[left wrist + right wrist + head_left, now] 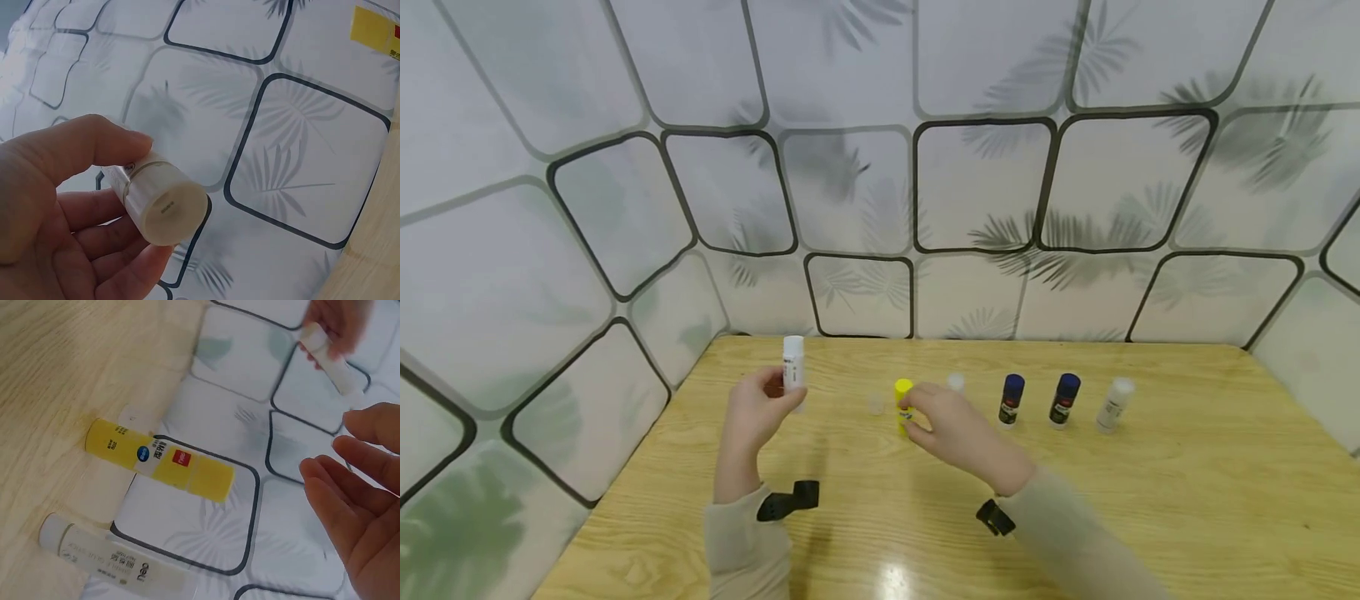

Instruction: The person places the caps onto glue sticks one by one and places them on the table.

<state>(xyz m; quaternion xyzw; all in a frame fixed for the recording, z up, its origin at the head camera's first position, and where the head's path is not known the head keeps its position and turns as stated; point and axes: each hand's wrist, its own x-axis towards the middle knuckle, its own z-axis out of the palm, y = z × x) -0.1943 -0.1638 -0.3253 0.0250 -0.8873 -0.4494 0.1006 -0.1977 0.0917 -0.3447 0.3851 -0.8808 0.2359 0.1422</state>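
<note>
My left hand (758, 410) holds a white glue stick (793, 367) upright above the table, pinched between thumb and fingers. In the left wrist view its round end (175, 212) faces the camera. My right hand (958, 429) is beside a standing yellow glue stick (904, 388). The right wrist view shows the fingertips (309, 467) apart from the yellow glue stick (159, 459), loosely bent with nothing between them. Behind the right hand stands a white "deli" glue stick (119, 559), mostly hidden in the head view.
Two dark bottles with blue caps (1012, 400) (1064, 400) and a whitish glue stick (1116, 405) stand in the row on the right. A small clear piece (876, 405) is left of the yellow stick. A patterned curtain (865, 183) borders the wooden table (1187, 500).
</note>
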